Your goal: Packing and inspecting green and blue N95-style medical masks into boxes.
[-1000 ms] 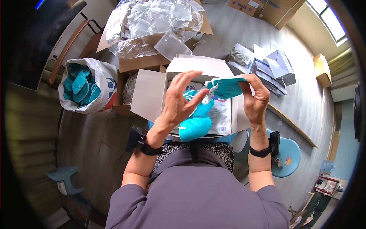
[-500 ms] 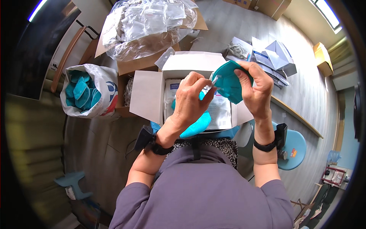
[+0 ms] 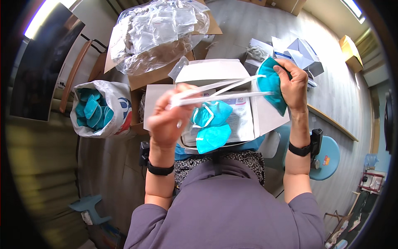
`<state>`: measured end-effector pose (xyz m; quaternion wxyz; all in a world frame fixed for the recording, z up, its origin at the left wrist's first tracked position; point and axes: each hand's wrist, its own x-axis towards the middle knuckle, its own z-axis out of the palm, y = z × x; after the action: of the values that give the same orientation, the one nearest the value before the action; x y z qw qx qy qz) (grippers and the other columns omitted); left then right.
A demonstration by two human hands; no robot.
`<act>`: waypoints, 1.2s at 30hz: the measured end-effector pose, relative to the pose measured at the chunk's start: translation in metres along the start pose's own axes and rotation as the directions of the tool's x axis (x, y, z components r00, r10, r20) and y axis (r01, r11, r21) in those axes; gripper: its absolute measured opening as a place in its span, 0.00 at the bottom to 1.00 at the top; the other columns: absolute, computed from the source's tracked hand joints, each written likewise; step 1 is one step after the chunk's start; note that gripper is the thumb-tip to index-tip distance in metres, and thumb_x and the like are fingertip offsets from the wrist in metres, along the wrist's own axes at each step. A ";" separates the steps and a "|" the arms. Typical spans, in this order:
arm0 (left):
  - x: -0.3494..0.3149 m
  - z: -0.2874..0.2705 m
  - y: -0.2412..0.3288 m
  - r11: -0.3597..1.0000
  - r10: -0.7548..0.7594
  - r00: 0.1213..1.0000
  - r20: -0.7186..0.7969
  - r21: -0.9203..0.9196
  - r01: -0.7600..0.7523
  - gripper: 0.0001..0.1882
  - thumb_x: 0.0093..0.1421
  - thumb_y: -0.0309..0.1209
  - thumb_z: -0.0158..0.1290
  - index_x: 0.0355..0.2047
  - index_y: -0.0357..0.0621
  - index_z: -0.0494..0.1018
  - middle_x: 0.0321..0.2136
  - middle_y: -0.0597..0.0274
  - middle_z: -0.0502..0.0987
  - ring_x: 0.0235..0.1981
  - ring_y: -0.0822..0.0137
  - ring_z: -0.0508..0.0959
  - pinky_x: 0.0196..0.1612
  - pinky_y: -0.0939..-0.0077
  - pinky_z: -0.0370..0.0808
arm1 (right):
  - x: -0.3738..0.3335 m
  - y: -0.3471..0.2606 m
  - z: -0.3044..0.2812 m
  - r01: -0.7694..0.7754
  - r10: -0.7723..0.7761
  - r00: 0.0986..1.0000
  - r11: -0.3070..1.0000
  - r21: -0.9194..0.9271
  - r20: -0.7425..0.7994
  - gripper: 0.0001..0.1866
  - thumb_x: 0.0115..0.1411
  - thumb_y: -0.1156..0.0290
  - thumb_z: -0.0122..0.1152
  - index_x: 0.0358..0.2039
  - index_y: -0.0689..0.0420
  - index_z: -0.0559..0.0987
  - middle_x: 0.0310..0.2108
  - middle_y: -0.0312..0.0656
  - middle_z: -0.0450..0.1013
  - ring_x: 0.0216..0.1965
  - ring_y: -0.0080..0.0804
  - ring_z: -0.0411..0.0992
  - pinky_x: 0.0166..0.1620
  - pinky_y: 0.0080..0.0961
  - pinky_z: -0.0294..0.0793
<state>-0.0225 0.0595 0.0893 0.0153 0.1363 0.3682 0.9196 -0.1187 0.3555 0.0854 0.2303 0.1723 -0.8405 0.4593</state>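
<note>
Over an open white carton, my right hand grips the edge of a teal face mask. Two white elastic straps run taut from the mask across to my left hand, which is closed round their far ends and blurred by motion. Below the straps, a second teal mask with a white strap lies on flat printed packs inside the carton. Another teal mask rests at the carton's near edge.
At left stands a white bag full of teal masks. Behind it, a brown carton holds clear plastic packets. Folded grey-blue boxes lie at back right, a blue stool at right.
My hands have moved apart, left hand to the left and right hand to the right, and the straps are now stretched long between them. Both masks below are more visible.
</note>
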 end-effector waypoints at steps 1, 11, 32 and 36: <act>0.004 -0.008 0.005 0.986 0.076 0.993 0.089 -0.153 -0.062 0.09 0.59 0.31 0.56 0.27 0.38 0.74 0.36 0.58 0.71 0.42 0.60 0.71 0.50 0.65 0.66 | -0.004 0.011 0.000 -0.022 0.022 1.000 1.000 0.005 0.010 0.06 0.60 0.80 0.62 0.38 0.65 0.81 0.32 0.45 0.81 0.33 0.26 0.77 0.41 0.22 0.75; 0.013 0.008 -0.017 0.889 -0.321 0.946 -0.051 0.329 0.319 0.14 0.71 0.38 0.45 0.29 0.44 0.70 0.25 0.57 0.77 0.28 0.68 0.77 0.32 0.77 0.70 | -0.012 -0.012 0.024 0.210 -0.181 0.975 0.943 -0.259 0.129 0.18 0.60 0.80 0.59 0.52 0.57 0.78 0.45 0.46 0.77 0.34 0.31 0.76 0.36 0.26 0.76; -0.028 0.038 -0.003 0.598 -0.677 0.732 -0.082 0.519 0.611 0.21 0.73 0.41 0.44 0.25 0.42 0.69 0.18 0.71 0.71 0.20 0.82 0.66 0.22 0.83 0.62 | -0.052 -0.064 -0.015 -0.389 0.185 0.854 0.848 0.361 0.487 0.05 0.55 0.82 0.67 0.24 0.63 0.80 0.20 0.30 0.71 0.24 0.11 0.62 0.27 0.13 0.60; -0.037 0.031 0.020 0.559 -0.699 0.705 -0.122 0.521 0.644 0.20 0.73 0.38 0.43 0.23 0.43 0.68 0.18 0.70 0.71 0.18 0.81 0.65 0.20 0.84 0.60 | -0.040 -0.044 -0.037 -0.323 0.230 0.916 0.908 0.266 0.330 0.07 0.59 0.80 0.63 0.24 0.62 0.80 0.21 0.31 0.73 0.25 0.13 0.65 0.31 0.12 0.64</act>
<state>0.0227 0.0612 0.1153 0.3445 0.0298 0.6280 0.6972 -0.0549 0.3677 0.1116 0.0056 0.1502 -0.7969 0.5851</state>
